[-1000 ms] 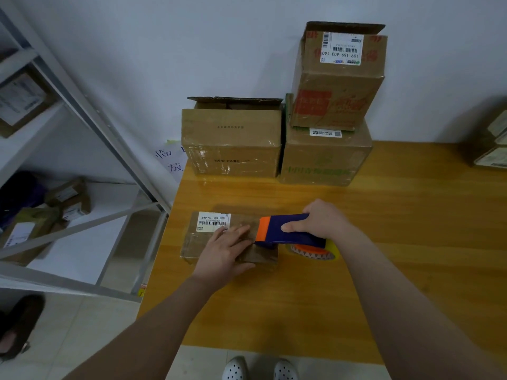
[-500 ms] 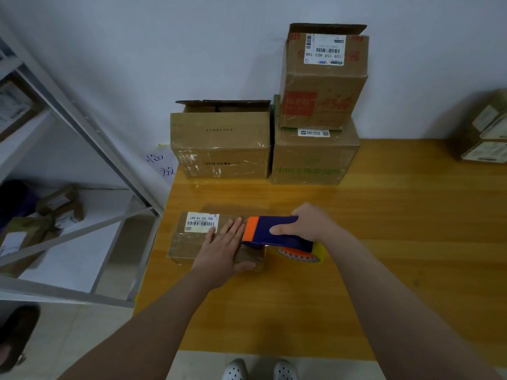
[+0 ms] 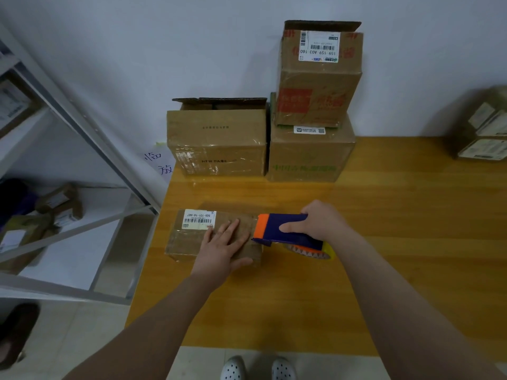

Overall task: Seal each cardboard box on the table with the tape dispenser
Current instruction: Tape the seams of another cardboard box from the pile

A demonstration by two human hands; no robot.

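Here the flat cardboard box [image 3: 186, 239] lies on the wooden bench [image 3: 397, 215], and the left hand [image 3: 220, 249] rests flat on the box's right half, fingers straight, its grip holding nothing. Just right of the box, the right hand [image 3: 321, 222] has its grip curled round the blue-and-orange tape dispenser [image 3: 282, 227], whose orange front end touches the box's right end. An open-topped carton [image 3: 216, 144] stands behind the box.

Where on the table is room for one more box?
Bare wood lies right of the tape dispenser, reaching toward the boxes at the far right edge, and along the near edge of the table. It is crowded at the back left, where the stacked boxes stand, and around the flat box.
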